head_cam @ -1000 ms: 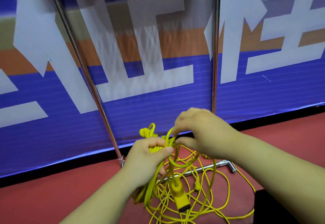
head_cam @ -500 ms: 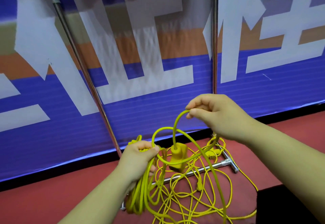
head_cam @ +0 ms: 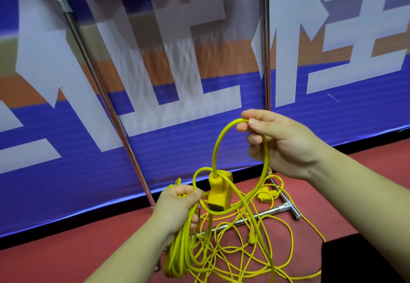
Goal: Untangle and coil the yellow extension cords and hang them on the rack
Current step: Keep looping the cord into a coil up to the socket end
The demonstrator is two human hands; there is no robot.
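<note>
My left hand [head_cam: 177,202] is closed round a bundle of gathered yellow rubber-sheathed extension cord loops [head_cam: 182,249], which hang from my fist towards the red floor [head_cam: 88,238]. My right hand [head_cam: 281,143], held higher, pinches the top of one raised cord loop [head_cam: 214,149] between thumb and fingers. Under that loop dangles the blocky yellow plastic socket end [head_cam: 218,194], which I judge to be the only weighty part. The cord looks light, limp and a little springy, so I would take it close to the socket to steady it. Beyond, the loose yellow tangle [head_cam: 239,251] lies across the rack's shiny metal base bar [head_cam: 261,214]. Behind rise its slanted metal upright [head_cam: 106,103] and the blue lettered banner [head_cam: 332,127].
</note>
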